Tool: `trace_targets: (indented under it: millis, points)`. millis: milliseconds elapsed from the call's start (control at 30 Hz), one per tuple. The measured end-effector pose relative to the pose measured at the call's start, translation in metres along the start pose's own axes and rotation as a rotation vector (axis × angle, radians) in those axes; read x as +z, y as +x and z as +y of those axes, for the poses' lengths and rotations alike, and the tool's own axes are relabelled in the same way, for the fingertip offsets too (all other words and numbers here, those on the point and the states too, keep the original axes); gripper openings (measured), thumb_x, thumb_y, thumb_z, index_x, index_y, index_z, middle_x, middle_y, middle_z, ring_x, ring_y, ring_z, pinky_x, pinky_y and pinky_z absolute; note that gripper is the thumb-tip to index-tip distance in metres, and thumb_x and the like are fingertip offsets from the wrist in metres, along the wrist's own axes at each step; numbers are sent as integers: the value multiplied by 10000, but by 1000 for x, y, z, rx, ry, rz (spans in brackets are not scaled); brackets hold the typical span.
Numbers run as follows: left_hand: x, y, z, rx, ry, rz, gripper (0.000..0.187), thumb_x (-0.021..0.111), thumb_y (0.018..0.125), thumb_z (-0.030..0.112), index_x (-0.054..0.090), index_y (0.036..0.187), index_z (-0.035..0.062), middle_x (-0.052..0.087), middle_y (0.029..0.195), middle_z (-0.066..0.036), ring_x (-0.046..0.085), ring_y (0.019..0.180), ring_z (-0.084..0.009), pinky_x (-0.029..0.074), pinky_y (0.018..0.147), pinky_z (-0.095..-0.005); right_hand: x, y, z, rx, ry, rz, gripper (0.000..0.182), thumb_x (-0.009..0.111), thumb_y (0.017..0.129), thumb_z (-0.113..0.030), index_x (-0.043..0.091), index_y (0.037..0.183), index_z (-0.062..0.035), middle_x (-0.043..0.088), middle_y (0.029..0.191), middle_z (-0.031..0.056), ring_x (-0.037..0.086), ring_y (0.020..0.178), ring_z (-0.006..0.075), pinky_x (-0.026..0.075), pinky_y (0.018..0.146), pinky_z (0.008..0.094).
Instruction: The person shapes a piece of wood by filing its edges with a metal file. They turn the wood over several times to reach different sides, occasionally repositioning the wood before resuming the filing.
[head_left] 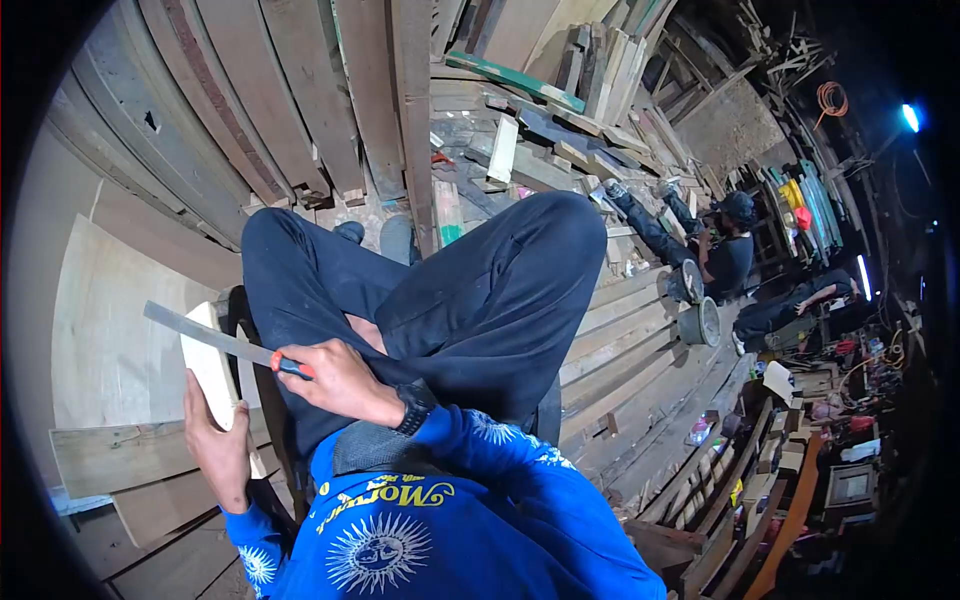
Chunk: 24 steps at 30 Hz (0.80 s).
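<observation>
My left hand (218, 445) grips a pale piece of wood (212, 375) with a curved edge, thumb on one side and fingers on the other. The wood stands upright at the left of my lap. In my right hand (335, 382), which wears a black watch, is the red and black handle of a flat file (215, 338). Its long grey blade points left and lies across the upper part of the wood. My fingers wrap round the handle and partly hide it. My crossed legs in dark trousers (480, 290) are just beyond the hands.
Tall planks (300, 90) lean in front of me, and light boards (120, 340) stand at left. Offcuts (503, 150) litter the floor. At right a person (728, 245) sits near a bucket (699, 323), with another person (795, 308) behind. Tools and wood crowd the lower right.
</observation>
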<state>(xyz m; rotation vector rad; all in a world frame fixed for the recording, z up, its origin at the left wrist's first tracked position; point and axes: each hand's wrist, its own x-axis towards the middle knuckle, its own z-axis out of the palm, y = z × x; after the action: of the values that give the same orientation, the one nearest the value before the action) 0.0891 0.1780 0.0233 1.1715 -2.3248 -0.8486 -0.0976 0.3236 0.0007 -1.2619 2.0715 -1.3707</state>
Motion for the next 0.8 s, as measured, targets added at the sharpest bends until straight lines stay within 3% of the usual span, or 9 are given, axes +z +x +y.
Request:
trace_targets:
  millis: [100,267,367,400,433,500,667,800]
  points:
    - [2,2,-2,92,94,35,911,799,807,63,426,1637,28,507,1617,-251,504,1481,-404,386,1230,-459,3,13,-10,15,40,-6,263,738,917,-204,768,1142,-70,730,792,223,730,766,448,588,668,524]
    - [-1,3,-7,-6,-71,-21,908,812,798,73,437,1622,5,522,1603,-249,503,1487,-394,384,1234,-453,-19,-14,-1,-19,42,4,264,760,923,-245,777,1131,-83,732,834,235,736,827,429,574,727,510]
    - [-1,2,-9,55,-19,-14,910,834,786,149,452,1588,-47,529,1582,-277,514,1473,-408,414,1212,-450,-27,-28,2,-116,-149,73,244,772,934,-254,774,1133,-113,719,802,217,722,753,407,557,683,471]
    - [-1,0,5,30,59,-12,923,845,780,190,455,1578,-60,531,1574,-288,519,1466,-414,423,1205,-449,-22,-27,4,-39,-68,66,230,777,935,-247,778,1120,-110,720,795,213,725,743,394,558,661,449]
    - [-2,-2,8,39,82,-6,941,849,776,227,454,1580,-59,535,1565,-295,525,1458,-420,433,1197,-451,-23,-17,-6,-114,32,64,231,782,930,-237,779,1116,-100,718,800,225,722,727,400,555,635,436]
    - [-5,0,10,30,54,6,971,858,767,278,451,1581,-62,542,1551,-304,538,1440,-429,448,1184,-456,-9,2,-8,25,-9,8,275,777,931,-241,771,1148,-73,711,817,251,728,742,426,557,626,450]
    - [-14,4,9,-1,55,-42,995,862,773,321,442,1573,-97,555,1533,-311,567,1412,-434,466,1167,-464,-10,3,-2,-98,-51,31,263,777,929,-232,777,1141,-77,763,894,211,751,811,402,583,673,454]
    - [-14,5,15,-8,28,-24,998,860,768,324,443,1580,-79,571,1522,-300,583,1390,-435,482,1148,-469,-31,-30,3,-149,-115,45,188,811,889,-156,775,1040,-50,760,854,176,763,803,362,596,728,434]
